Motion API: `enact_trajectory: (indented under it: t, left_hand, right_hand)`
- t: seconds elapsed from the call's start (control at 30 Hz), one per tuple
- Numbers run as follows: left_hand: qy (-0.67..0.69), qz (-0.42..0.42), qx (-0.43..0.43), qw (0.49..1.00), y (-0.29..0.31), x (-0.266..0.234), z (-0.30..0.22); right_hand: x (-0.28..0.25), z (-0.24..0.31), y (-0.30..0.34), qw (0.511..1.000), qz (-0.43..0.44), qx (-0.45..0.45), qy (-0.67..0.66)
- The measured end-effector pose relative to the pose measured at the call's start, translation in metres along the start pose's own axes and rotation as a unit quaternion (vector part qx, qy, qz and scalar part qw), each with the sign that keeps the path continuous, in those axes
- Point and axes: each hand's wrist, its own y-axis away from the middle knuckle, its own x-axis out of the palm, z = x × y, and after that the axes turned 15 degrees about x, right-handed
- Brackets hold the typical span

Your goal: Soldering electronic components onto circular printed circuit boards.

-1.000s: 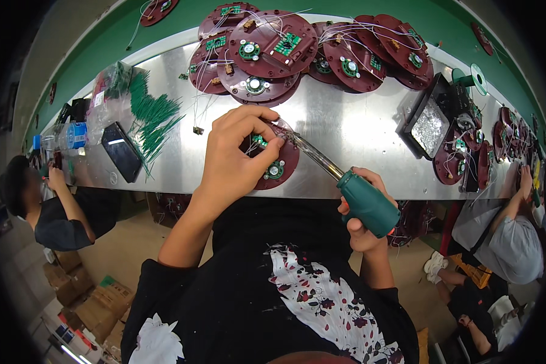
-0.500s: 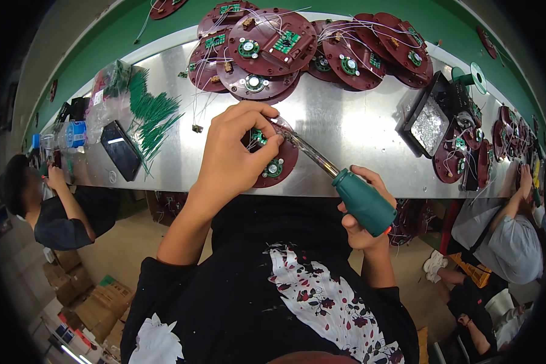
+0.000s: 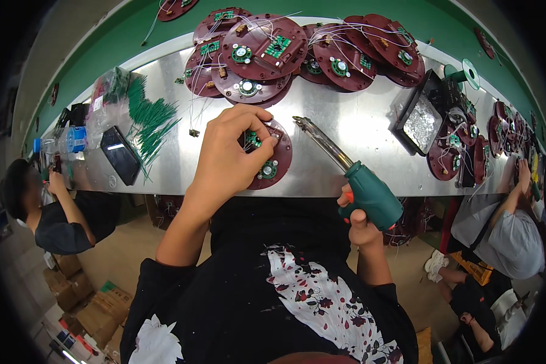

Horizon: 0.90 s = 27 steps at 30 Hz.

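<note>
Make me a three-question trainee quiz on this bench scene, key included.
1. Where do the green wires lie in relation to the disc by the left grip?
A) To its right
B) To its left
C) On top of it

2. True or false: the iron is touching that disc.

3. Which grip holds the iron?

Key:
1: B
2: False; its tip is clear of the disc.
3: The right grip.
</note>
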Motion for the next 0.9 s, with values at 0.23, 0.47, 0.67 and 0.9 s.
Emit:
enact_trajectory:
  t: [0.23,0.47,0.67,0.9]
  left_hand:
    - [-0.021,0.001,0.011,1.0,0.001,0.001,-0.002]
    - [-0.091,0.017,0.087,0.992,0.006,-0.001,-0.001]
    - [-0.162,0.093,0.103,0.977,0.021,-0.013,-0.025]
    - [-0.196,0.261,0.102,0.94,0.004,-0.057,-0.064]
  right_hand:
    - [0.002,0.002,0.001,0.999,-0.019,-0.001,-0.03]
    - [0.001,0.002,0.0,0.999,-0.036,-0.013,0.019]
    - [-0.002,-0.001,0.004,0.999,-0.043,-0.005,-0.007]
    - [-0.009,0.0,0.009,0.997,-0.028,0.002,-0.071]
